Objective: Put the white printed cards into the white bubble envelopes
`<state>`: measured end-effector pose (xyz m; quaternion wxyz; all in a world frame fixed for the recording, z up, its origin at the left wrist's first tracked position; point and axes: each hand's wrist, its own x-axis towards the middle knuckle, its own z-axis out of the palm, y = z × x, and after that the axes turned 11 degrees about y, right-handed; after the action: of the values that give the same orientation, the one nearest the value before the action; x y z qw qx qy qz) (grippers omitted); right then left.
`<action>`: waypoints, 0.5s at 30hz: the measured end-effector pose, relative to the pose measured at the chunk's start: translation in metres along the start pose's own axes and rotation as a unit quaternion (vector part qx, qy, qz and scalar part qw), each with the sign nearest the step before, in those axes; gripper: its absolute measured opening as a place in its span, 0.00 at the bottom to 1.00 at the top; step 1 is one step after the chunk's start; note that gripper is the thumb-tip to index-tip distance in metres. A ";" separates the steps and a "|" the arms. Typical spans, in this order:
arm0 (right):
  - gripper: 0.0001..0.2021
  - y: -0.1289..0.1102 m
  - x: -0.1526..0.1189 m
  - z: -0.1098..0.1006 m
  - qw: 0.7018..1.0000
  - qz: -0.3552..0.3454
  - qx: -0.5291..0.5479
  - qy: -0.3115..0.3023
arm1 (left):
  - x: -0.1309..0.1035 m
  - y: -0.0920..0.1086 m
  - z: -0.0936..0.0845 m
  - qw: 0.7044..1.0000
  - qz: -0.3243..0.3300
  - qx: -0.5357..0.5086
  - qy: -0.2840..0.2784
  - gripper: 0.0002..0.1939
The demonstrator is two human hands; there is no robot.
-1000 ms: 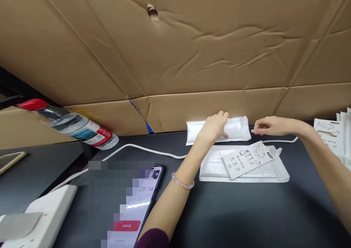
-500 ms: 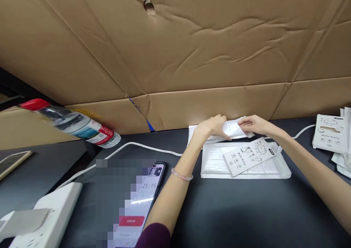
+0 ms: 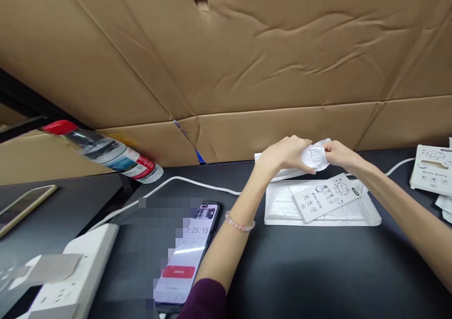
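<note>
A white bubble mailer [image 3: 315, 158] is gripped between my two hands near the cardboard wall. My left hand [image 3: 287, 154] is closed round its middle, thumb toward me. At its right end, the fingers of my right hand [image 3: 338, 154] pinch the edge. In front of them a second white bubble mailer [image 3: 278, 206] lies flat on the dark table. On top of that one rests a flat white Hello Kitty box [image 3: 326, 198], set at a slant. The far left part of the held mailer is partly hidden behind my left hand.
A cardboard wall [image 3: 247, 74] closes off the back. A phone [image 3: 192, 248] lies left of my forearm, by a white power strip [image 3: 81, 267] and cable [image 3: 197, 184]. A red-capped bottle [image 3: 116, 156] leans behind. More Hello Kitty boxes [image 3: 432, 171] are at the right.
Both hands have lifted the held mailer's right end slightly, and it now looks more bent. The whole view has shifted a little, so the table things appear further right.
</note>
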<state>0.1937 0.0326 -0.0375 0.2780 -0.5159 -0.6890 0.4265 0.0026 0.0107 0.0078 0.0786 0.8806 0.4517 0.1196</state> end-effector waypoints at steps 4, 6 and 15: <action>0.08 -0.007 -0.003 -0.001 0.999 -0.020 -0.023 -0.012 | 0.001 0.008 0.002 1.000 -0.005 0.013 -0.001 0.37; 0.09 -0.013 -0.005 -0.003 0.999 -0.030 -0.028 -0.003 | 0.001 0.009 0.000 1.000 -0.012 -0.003 0.001 0.43; 0.12 -0.037 -0.021 -0.046 0.981 -0.044 0.107 0.156 | -0.047 -0.046 -0.053 0.946 -0.186 -0.182 0.193 0.31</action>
<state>0.2208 0.0230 0.0184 0.4539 -0.5124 -0.6098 0.3994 -0.0747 0.0008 0.0409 0.1696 0.7121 0.5843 0.3504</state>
